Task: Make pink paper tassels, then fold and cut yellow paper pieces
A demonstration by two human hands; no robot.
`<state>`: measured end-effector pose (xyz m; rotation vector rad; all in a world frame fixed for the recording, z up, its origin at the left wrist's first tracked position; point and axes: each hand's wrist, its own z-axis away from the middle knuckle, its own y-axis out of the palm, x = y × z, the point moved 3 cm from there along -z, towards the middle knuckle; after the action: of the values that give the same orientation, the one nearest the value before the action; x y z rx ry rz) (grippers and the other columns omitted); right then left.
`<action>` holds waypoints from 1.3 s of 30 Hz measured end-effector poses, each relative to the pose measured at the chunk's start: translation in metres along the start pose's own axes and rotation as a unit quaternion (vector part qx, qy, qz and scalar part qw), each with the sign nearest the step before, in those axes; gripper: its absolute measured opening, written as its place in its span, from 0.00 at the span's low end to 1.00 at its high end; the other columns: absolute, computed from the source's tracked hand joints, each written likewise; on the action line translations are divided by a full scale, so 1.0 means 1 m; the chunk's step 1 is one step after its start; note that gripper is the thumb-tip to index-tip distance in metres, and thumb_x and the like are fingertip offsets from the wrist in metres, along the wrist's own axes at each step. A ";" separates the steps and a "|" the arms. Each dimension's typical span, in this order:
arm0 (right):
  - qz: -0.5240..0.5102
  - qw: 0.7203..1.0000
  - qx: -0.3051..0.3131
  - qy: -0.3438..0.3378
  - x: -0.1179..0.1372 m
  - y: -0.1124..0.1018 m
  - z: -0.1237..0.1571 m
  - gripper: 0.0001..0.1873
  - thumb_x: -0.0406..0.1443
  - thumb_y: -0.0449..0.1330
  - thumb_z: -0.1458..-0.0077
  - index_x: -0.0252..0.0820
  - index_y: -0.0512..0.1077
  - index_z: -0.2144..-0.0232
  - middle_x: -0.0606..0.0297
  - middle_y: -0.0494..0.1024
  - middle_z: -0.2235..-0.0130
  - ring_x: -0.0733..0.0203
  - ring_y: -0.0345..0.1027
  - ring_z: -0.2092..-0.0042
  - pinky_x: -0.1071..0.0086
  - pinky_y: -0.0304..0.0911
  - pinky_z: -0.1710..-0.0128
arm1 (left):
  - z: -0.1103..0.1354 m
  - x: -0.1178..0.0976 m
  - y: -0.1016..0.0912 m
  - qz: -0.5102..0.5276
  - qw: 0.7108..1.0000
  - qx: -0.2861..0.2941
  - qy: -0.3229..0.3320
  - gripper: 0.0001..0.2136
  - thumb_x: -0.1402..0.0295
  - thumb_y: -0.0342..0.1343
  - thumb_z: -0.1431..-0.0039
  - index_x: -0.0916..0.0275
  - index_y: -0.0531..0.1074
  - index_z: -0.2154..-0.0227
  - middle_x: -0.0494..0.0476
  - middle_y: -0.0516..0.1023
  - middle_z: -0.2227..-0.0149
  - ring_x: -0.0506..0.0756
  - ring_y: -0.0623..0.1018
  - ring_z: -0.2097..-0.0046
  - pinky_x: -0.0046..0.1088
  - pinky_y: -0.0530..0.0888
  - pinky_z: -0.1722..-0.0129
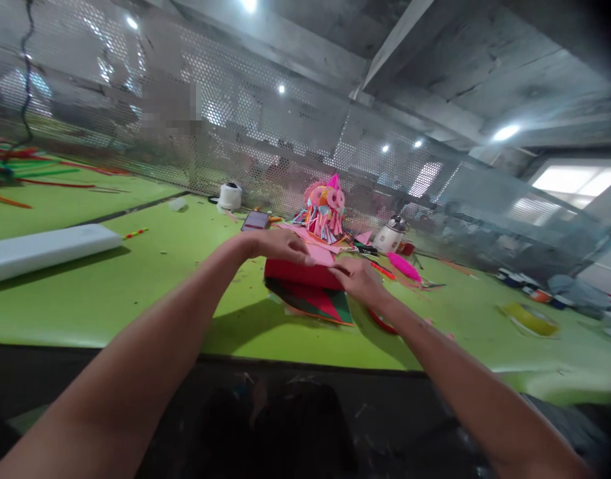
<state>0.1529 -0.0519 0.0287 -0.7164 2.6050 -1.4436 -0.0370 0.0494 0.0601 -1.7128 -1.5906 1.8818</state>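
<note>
A pink sheet [321, 254], paper or thin foam, is between my two hands. My left hand [285, 246] lies over its left side with the fingers bent down at the edge. At the near right corner my right hand [361, 279] is closed, pinching the sheet with thumb and fingers. Just below them a red folded sheet [300, 273] stands over a dark green piece with a red pointed shape [318, 303]. Part of a red ring-shaped thing [382, 322] shows under my right wrist. Fingertips are partly hidden and slightly blurred.
Behind my hands stands a pink fringed paper figure [325, 206], with a phone [255, 221], a white roll [230, 196] and a white bottle-like container [391, 234] near it. A long white box [56, 249] lies left. Yellow tape [529, 319] lies right. A perforated metal screen [265, 133] borders the green table.
</note>
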 end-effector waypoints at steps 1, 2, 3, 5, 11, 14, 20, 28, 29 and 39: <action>-0.006 1.000 0.011 0.000 0.001 0.000 -0.002 0.08 0.33 0.59 0.42 0.38 0.77 0.71 0.61 0.79 0.71 0.62 0.69 0.69 0.70 0.59 0.66 | -0.001 -0.002 0.004 -0.039 0.999 0.019 0.013 0.13 0.56 0.65 0.59 0.60 0.80 0.74 0.51 0.78 0.75 0.51 0.72 0.71 0.22 0.62 0.72; -0.014 1.000 0.022 0.002 0.001 -0.001 -0.003 0.08 0.32 0.59 0.43 0.38 0.77 0.71 0.62 0.79 0.71 0.62 0.68 0.70 0.70 0.58 0.66 | -0.002 -0.003 0.008 -0.075 0.996 0.039 0.021 0.11 0.58 0.64 0.58 0.60 0.79 0.78 0.50 0.75 0.79 0.50 0.69 0.74 0.23 0.60 0.74; -0.023 0.999 0.033 0.008 0.001 -0.001 -0.005 0.08 0.32 0.60 0.43 0.38 0.77 0.72 0.63 0.78 0.72 0.63 0.68 0.70 0.71 0.58 0.67 | -0.004 -0.003 0.012 -0.104 0.993 0.055 0.025 0.10 0.59 0.62 0.57 0.61 0.76 0.82 0.48 0.70 0.82 0.49 0.65 0.76 0.24 0.57 0.75; -0.045 0.997 0.058 0.027 -0.001 -0.003 -0.008 0.07 0.32 0.61 0.45 0.38 0.78 0.73 0.64 0.78 0.73 0.64 0.67 0.71 0.71 0.57 0.68 | -0.008 0.001 0.018 -0.132 0.990 0.042 0.025 0.14 0.61 0.59 0.55 0.62 0.68 0.89 0.46 0.59 0.87 0.48 0.58 0.79 0.26 0.53 0.77; -0.156 0.977 0.125 0.080 -0.018 -0.008 -0.010 0.10 0.36 0.59 0.47 0.37 0.79 0.72 0.66 0.78 0.74 0.63 0.67 0.71 0.71 0.58 0.70 | -0.010 0.010 0.024 -0.115 0.991 0.062 0.038 0.15 0.62 0.56 0.55 0.61 0.61 0.89 0.45 0.53 0.85 0.48 0.55 0.78 0.27 0.52 0.77; -0.177 0.971 0.128 0.093 -0.024 -0.009 -0.011 0.11 0.37 0.59 0.47 0.37 0.79 0.72 0.66 0.78 0.74 0.63 0.67 0.71 0.71 0.58 0.70 | -0.010 0.008 0.022 -0.111 0.991 0.059 0.048 0.13 0.63 0.56 0.55 0.61 0.63 0.87 0.45 0.56 0.85 0.49 0.57 0.78 0.27 0.54 0.76; -0.109 0.988 -0.077 0.083 -0.014 -0.021 -0.004 0.12 0.35 0.56 0.44 0.38 0.76 0.75 0.62 0.78 0.72 0.60 0.69 0.68 0.68 0.61 0.64 | -0.008 0.004 0.022 -0.079 0.994 0.064 0.033 0.13 0.63 0.56 0.57 0.61 0.61 0.89 0.45 0.55 0.85 0.49 0.56 0.78 0.27 0.53 0.77; -0.029 0.995 -0.090 -0.034 0.000 -0.021 0.041 0.04 0.33 0.59 0.41 0.41 0.73 0.68 0.59 0.75 0.66 0.55 0.67 0.61 0.61 0.63 0.59 | -0.009 0.006 0.023 -0.113 0.988 0.101 0.036 0.14 0.60 0.56 0.54 0.62 0.62 0.86 0.46 0.57 0.83 0.49 0.58 0.76 0.27 0.54 0.74; -0.017 0.996 -0.077 -0.040 -0.004 -0.018 0.044 0.03 0.33 0.60 0.42 0.41 0.73 0.67 0.58 0.75 0.65 0.54 0.67 0.59 0.60 0.63 0.57 | -0.010 0.007 0.024 -0.119 0.986 0.106 0.038 0.14 0.60 0.56 0.54 0.62 0.62 0.86 0.46 0.57 0.83 0.49 0.59 0.76 0.27 0.55 0.74; -0.029 0.998 -0.050 -0.013 -0.033 -0.001 0.053 0.06 0.34 0.64 0.45 0.41 0.72 0.64 0.59 0.75 0.64 0.54 0.67 0.60 0.59 0.63 0.58 | -0.014 0.020 0.029 -0.119 0.984 0.123 0.056 0.16 0.58 0.55 0.52 0.62 0.62 0.85 0.46 0.56 0.83 0.49 0.58 0.76 0.28 0.53 0.74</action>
<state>0.1973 -0.0796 -0.0053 -0.8224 2.6742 -1.3164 -0.0182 0.0589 0.0288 -1.4309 -1.3856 1.7500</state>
